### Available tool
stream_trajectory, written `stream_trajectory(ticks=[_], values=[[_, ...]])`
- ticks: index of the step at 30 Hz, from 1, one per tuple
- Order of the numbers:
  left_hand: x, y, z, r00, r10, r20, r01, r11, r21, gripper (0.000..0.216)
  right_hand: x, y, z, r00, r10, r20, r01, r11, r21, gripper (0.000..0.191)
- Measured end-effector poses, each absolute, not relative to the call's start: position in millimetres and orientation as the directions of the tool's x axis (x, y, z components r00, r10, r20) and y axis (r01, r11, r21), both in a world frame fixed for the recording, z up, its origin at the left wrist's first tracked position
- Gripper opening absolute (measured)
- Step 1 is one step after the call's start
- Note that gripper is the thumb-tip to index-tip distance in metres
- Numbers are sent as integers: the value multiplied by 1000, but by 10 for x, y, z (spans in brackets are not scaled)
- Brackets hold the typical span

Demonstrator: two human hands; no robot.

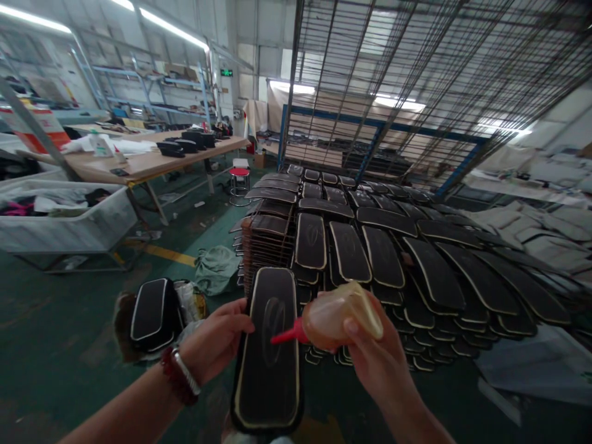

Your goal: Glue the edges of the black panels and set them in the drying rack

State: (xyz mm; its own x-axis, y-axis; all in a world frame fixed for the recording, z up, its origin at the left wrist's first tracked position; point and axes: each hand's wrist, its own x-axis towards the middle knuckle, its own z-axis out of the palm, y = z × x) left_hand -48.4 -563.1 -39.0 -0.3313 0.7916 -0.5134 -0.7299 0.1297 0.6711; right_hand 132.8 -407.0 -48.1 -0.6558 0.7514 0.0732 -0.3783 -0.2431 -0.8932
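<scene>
My left hand (215,342) grips the left edge of a long black panel (269,370) with a pale rim and a faint oval mark, held upright in front of me. My right hand (370,351) is wrapped round a soft translucent squeeze bottle (340,314). Its red nozzle (287,336) points left and touches the panel's face near the oval. A red bead bracelet and a metal watch sit on my left wrist.
Many like black panels (393,259) lie in overlapping rows on stacked wire racks ahead. A stack of smaller black panels (152,314) sits on the green floor at left. A long wooden table (148,163), a white bin (65,222) and a red stool (239,176) stand further left.
</scene>
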Motion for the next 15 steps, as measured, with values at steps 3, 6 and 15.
stream_trajectory(ticks=[3, 6, 15], values=[[-530, -5641, -400, -372, 775, -510, -731, 94, 676, 35, 1361, -4062, -491, -688, 661, -300, -297, -633, -715, 51], [-639, -5671, -340, -459, 748, -479, -711, 14, 703, 29, 1470, -3854, -412, -613, 606, -506, -452, -795, -405, 62], [-1556, -5131, 144, -839, 359, -409, -534, -399, 746, 31, 2613, -3111, -693, -285, 884, -370, -807, -430, -406, 63]])
